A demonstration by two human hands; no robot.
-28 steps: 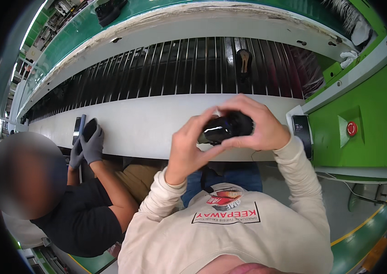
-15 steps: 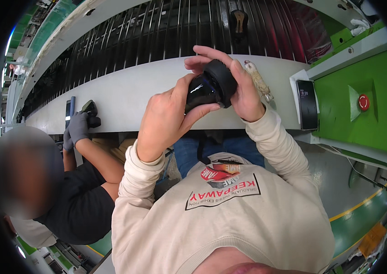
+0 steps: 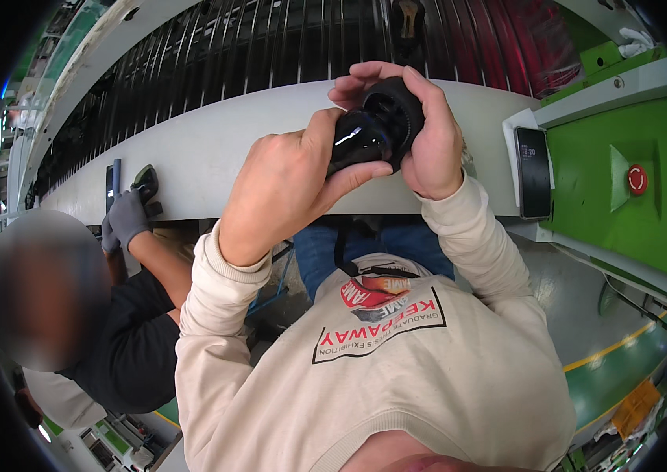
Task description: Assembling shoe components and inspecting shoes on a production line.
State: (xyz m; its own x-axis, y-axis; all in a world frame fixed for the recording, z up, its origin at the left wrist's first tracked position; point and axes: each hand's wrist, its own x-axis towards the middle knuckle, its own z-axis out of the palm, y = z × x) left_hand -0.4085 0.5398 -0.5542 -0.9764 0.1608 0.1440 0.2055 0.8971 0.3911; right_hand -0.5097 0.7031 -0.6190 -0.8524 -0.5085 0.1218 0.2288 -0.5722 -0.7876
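The left hand (image 3: 286, 173) grips the glossy black shoe (image 3: 359, 143) between thumb and fingers above the white table (image 3: 199, 157), while the right hand (image 3: 438, 141) cups its far end.

The person in the cream sweatshirt (image 3: 384, 385) holds a glossy black rounded piece (image 3: 361, 141) with a matt black rim (image 3: 410, 114) over the smooth white bench (image 3: 199, 149), the bare left hand (image 3: 278, 185) gripping its glossy side, the bare right hand (image 3: 439, 149) cupped round the rim. Beyond the bench I see a dark, metal-rodded conveyor (image 3: 270, 47). A black smartphone (image 3: 534, 177) lies left of a round red button (image 3: 636, 179) on a green panel (image 3: 581, 157); over to the left, a co-worker's gray-gloved hand (image 3: 127, 214) touches a small dark object (image 3: 146, 181)
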